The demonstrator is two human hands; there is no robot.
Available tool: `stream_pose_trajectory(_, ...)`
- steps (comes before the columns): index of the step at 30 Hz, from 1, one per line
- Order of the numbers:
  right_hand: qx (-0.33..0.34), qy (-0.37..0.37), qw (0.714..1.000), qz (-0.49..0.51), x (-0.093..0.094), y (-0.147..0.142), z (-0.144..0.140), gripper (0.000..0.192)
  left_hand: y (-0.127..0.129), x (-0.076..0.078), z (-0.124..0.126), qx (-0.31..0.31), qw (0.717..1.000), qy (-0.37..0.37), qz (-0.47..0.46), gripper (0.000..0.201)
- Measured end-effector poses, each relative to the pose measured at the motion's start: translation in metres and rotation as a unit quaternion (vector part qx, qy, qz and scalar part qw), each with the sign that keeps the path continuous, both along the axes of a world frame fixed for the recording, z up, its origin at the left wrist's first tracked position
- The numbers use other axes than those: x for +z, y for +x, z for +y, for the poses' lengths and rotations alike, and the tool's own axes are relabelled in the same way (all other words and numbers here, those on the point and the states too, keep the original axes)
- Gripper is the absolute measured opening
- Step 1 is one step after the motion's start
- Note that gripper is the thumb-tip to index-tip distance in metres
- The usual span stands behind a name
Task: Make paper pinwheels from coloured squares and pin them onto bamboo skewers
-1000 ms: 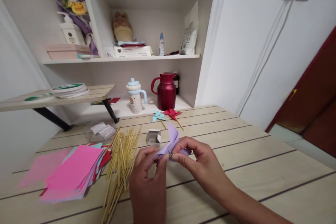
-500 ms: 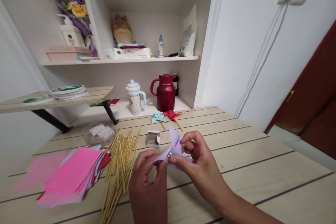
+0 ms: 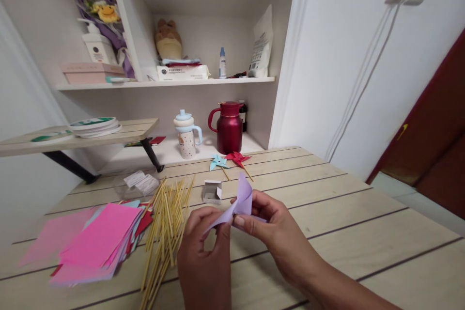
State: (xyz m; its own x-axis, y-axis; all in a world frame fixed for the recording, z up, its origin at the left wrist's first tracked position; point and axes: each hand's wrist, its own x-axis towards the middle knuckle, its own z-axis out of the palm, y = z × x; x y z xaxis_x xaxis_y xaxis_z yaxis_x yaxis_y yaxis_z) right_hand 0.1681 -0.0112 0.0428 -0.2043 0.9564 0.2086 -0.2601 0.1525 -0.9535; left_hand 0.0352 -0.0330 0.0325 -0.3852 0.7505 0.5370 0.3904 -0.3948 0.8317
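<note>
A folded light purple paper pinwheel (image 3: pixel 244 196) is held above the table between both hands, one blade pointing up. My left hand (image 3: pixel 205 247) pinches its left side between thumb and fingers. My right hand (image 3: pixel 271 223) grips the right side, its thumb pressed at the centre and its fingers behind the paper. The thumbs hide the pinwheel's middle. Just beyond the hands stands a small open box (image 3: pixel 212 193). Farther back lie a light blue pinwheel (image 3: pixel 218 162) and a red pinwheel (image 3: pixel 238 159), each on a stick.
Thin wooden sticks (image 3: pixel 169 227) lie in a loose pile left of my hands. Beside them is a stack of coloured paper (image 3: pixel 101 235), pink on top. A clear container (image 3: pixel 121 185), a cup (image 3: pixel 187 140) and a red thermos jug (image 3: pixel 229 131) stand farther back.
My right thumb now covers the shiny metal pin that showed at the pinwheel's centre. The right fingers have shifted behind the paper, and the upright blade has turned slightly to the right.
</note>
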Motion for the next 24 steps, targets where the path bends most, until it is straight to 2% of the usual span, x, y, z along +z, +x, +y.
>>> stream_pose_trajectory(7,0.012,-0.034,0.999,0.037,0.003,-0.001,0.001,0.020,-0.001,-0.002,0.001,-0.011,1.000,0.015,0.013,0.007)
stream_pose_trajectory(12,0.029,-0.030,0.998,0.056,0.006,0.001,-0.001,0.017,-0.004,-0.004,-0.001,0.020,0.993,0.080,0.082,0.016)
stream_pose_trajectory(15,0.027,-0.019,0.998,0.052,0.006,0.003,-0.001,0.015,-0.008,-0.004,-0.003,0.036,0.972,0.150,0.177,0.024)
stream_pose_trajectory(18,0.025,-0.009,0.999,0.042,0.004,0.004,-0.001,0.015,-0.011,-0.001,-0.001,0.042,0.940,0.220,0.259,0.022)
stream_pose_trajectory(22,0.011,0.010,1.000,0.006,0.002,0.006,0.000,0.015,-0.014,0.004,0.003,0.049,0.896,0.294,0.329,0.018)
stream_pose_trajectory(24,0.000,0.033,0.999,-0.025,0.001,0.008,0.000,0.013,-0.014,0.004,0.004,0.054,0.888,0.304,0.341,0.020)
